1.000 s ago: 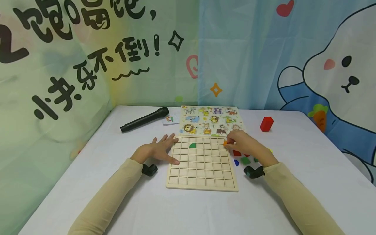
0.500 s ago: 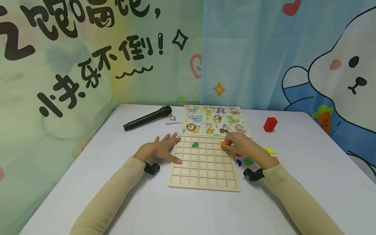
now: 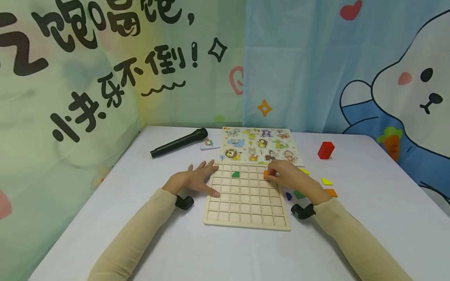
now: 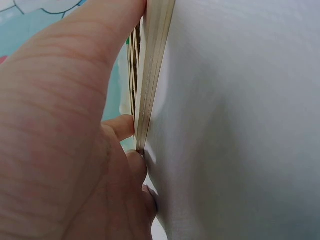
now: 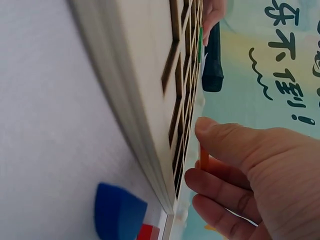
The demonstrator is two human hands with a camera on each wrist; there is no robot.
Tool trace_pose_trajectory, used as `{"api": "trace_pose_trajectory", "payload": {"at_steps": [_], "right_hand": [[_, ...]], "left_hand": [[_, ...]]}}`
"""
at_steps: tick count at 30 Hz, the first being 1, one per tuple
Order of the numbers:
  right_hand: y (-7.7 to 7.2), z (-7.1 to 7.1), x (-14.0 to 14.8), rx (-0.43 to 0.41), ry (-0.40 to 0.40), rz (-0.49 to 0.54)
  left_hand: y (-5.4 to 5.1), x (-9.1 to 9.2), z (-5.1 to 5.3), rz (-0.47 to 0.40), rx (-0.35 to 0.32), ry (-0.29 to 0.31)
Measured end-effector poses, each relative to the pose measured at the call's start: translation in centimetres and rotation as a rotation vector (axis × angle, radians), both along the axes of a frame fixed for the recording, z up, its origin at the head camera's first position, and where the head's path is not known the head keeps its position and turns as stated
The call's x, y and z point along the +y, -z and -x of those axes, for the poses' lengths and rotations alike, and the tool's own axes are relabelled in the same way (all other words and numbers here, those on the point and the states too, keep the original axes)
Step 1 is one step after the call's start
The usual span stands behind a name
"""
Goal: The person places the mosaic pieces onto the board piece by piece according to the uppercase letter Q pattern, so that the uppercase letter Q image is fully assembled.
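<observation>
Two-Handed Work, Head and Wrist Views

Black microphone (image 3: 179, 143): lying aslant on the white bench (image 3: 158, 249), left of centre. Small printed card (image 3: 210, 143): lying just beside the microphone's head. Left hand (image 3: 192, 180): resting at the left edge of the gridded wooden board (image 3: 244, 199), fingers spread, its grip holding nothing. Green quarter-round piece (image 3: 236, 174): lying on the board, upper centre. Animal picture sheet (image 3: 260, 146): lying beyond the board's far edge. Right hand (image 3: 290, 177): pinching an orange piece (image 3: 265, 174) over the board's upper right cells. The piece is showing at the left of this grip, at the fingertips; the right hand is holding it, while the left is resting across the board. Its long axis and any contact with the cells: cannot be told. Loose blue half-round piece (image 3: 288, 196), yellow piece (image 3: 326, 182) and second orange piece (image 3: 331, 192): lying right of the board. Red block (image 3: 326, 150): standing well apart, right of the sheet.

The right wrist view is showing the orange piece's narrow side between thumb and fingers, plus a red piece (image 5: 148, 232), lower centre, not showing beside the board in the head view. The left wrist view is showing the board's layered side.
</observation>
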State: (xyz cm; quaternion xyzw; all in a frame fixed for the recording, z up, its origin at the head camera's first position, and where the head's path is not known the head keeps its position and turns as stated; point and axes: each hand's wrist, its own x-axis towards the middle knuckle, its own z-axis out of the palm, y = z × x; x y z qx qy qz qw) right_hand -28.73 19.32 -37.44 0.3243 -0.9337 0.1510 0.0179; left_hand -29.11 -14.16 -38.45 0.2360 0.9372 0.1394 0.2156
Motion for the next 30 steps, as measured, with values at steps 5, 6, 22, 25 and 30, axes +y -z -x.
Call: {"api": "trace_pose_trajectory", "payload": {"at_steps": [5,6,22,25,30], "right_hand": [[-0.1,0.2,-0.7,-0.014,0.026,-0.006],[-0.1,0.2,-0.9,-0.014,0.025,-0.007],[0.0,1.6,-4.8,-0.092,-0.099,-0.011],[-0.1,1.6,-5.3,-0.108,-0.119,-0.015],[-0.1,1.9,-5.8,-0.119,-0.161,-0.041]], "left_hand": [[0.2,-0.2,0.0,0.009,0.004,-0.007],[0.3,-0.3,0.1,0.011,0.005,-0.008],[0.3,-0.3,0.1,0.016,-0.005,-0.002],[0.4,-0.2,0.2,0.014,-0.005,0.004],[0.4,0.0,0.3,0.015,0.004,0.006]]}}
